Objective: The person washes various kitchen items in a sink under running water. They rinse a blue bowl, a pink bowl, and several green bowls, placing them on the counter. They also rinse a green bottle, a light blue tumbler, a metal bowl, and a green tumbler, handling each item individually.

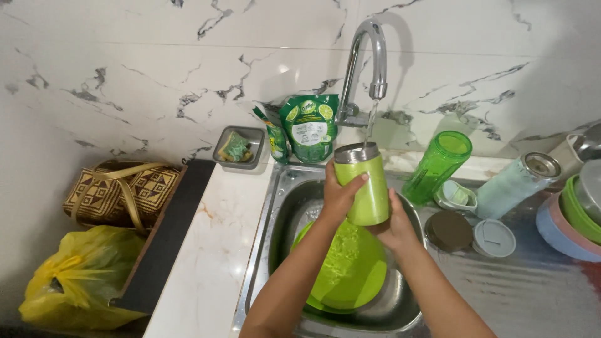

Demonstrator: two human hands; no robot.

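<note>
While water runs from chrome tap [369, 56] at top centre, left hand [341, 195] and right hand [395, 226] both clasp lime-green steel tumbler [363, 188], mid-frame above sink [275, 206]. Risk: wet, possibly soapy grip slips, tumbler drops onto green plate [350, 269] below; overflow may splash counter. Green refill pouch [308, 127] with pale label leans on wall left of tap, slimmer green sachet [275, 139] beside it.

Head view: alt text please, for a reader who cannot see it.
Two bare hands, left hand and right hand, hold a lime-green steel-rimmed cup under a running chrome tap above a steel sink containing a round green plate.
</note>
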